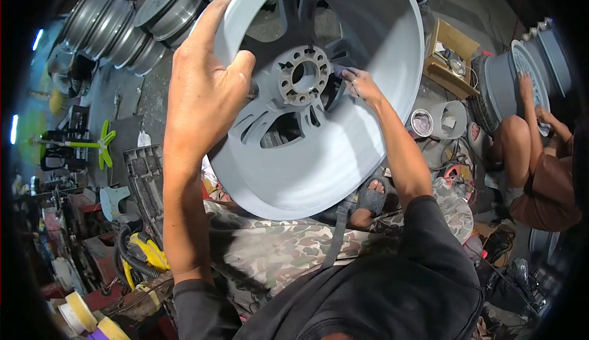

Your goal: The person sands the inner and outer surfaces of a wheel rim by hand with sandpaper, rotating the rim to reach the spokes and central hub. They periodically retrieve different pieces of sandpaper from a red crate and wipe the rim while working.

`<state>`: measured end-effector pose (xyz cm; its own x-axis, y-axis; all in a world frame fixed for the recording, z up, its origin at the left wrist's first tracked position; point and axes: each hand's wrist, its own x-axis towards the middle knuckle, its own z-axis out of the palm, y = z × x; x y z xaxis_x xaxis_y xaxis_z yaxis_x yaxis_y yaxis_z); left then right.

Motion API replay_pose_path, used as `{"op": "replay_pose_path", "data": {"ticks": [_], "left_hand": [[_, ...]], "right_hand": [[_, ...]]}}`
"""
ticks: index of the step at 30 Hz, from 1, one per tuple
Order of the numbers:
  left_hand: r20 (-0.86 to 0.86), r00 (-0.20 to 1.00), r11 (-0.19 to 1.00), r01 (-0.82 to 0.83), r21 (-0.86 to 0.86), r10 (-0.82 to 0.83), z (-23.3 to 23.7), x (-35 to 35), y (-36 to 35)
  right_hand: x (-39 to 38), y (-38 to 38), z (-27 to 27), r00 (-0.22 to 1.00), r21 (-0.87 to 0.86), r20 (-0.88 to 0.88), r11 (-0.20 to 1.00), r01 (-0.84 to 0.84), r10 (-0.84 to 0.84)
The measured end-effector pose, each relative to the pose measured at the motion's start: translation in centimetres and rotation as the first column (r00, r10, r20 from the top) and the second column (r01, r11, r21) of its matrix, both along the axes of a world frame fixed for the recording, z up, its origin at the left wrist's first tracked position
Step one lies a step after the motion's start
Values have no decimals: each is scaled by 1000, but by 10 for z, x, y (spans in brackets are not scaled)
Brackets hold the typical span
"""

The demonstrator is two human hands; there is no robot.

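Note:
A large grey wheel rim (288,186) leans tilted in front of my lap, its hollow inner side facing me. Its hub (305,76) is ringed with bolt holes. My left hand (208,88) is closed on the left edge of the rim, thumb inside and fingers wrapped behind, partly hidden. Inside the barrel, my right hand (361,86) pinches a small dark purple piece (343,70), perhaps an abrasive pad, close beside the hub. Its exact kind is not plain from here.
Several wheel rims (119,30) stand at the upper left. To the right are a cardboard box (451,57), a tin of greyish paste (421,123) and a white bucket (448,122). Another person's hand (526,88) rests on a wheel. A yellow tool with a hose (149,251) lies left.

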<state>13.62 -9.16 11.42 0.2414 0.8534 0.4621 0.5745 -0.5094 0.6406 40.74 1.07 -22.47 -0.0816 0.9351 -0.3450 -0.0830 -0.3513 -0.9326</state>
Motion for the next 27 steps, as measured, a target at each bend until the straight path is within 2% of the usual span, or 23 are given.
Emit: {"op": "replay_pose_path", "data": {"ticks": [1,2,3,5,7,8,9,10,11,12,13,15,16,18,22,24,27], "left_hand": [[13,1000,999,-3,-33,4,1,1,-1],[-23,1000,999,-4,32,4,0,0,1],[-32,999,999,0,40,1,0,0,1],[-12,999,999,-30,13,30,-1,1,-1],[-9,1000,1000,-19,-15,19,1,0,0],[1,1000,999,-15,-43,15,3,-1,1],[-14,999,999,-36,-25,36,2,-3,3],[-40,998,998,-49,-29,47,3,-6,7],[-63,996,998,-61,-34,59,3,-10,11],[-31,998,998,-60,-22,59,0,-15,16],[-19,999,998,-35,-61,34,2,-17,19],[32,998,991,-56,-123,60,2,-22,21],[25,998,992,-57,-116,61,2,-22,21],[24,995,991,-97,-91,99,1,-21,20],[-31,993,991,-119,-64,117,5,-14,16],[-55,992,993,-114,-43,112,6,-10,15],[-19,991,989,-130,-66,129,5,-8,11]], "right_hand": [[0,4,-15,1000,-4,-4,1000,4,-4],[-4,15,-34,961,37,236,990,137,-142],[-8,27,-49,850,111,450,961,253,-275],[-29,34,-58,825,164,451,940,299,-341],[-45,45,-71,529,351,745,913,207,-406],[-44,50,-79,698,299,591,914,276,-404],[-37,45,-74,695,296,590,911,286,-410],[-26,35,-59,892,203,383,964,171,-239],[-14,21,-37,990,145,132,989,28,-47],[-6,1,-8,991,60,-10,989,-132,133],[-5,-8,-3,976,-36,-12,976,-217,217],[-8,-11,-14,992,26,122,999,-45,42],[-10,-6,-14,992,33,115,998,-46,42],[-15,0,-13,888,185,363,955,230,-284],[-26,48,-3,848,297,367,912,282,-382],[-34,80,-28,558,382,683,882,278,-471],[-47,94,-45,502,413,675,841,350,-541]]}}
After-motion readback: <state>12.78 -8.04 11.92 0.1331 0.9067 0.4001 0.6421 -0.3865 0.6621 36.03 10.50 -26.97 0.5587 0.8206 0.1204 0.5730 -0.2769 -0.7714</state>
